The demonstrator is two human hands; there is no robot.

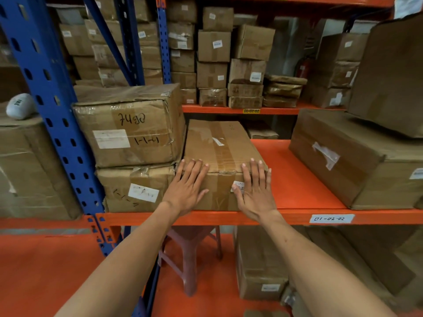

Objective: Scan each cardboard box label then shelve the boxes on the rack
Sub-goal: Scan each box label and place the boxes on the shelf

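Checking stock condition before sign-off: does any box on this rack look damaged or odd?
Yes. The upper box of the left stack is crushed and bulging, tape wrinkled. The box at right bears a torn label remnant.

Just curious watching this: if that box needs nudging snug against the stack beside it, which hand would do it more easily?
Probably the right hand. It lies flat near the box's right front corner, with bare orange shelf beside it, so it can push leftward. The left hand sits on the side nearest the stacked boxes.

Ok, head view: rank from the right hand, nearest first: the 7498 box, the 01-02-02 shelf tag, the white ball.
1. Shelf tag, just right of the right hand, on the beam.
2. 7498 box, left, upper of the stack.
3. White ball, far left, past the blue upright.
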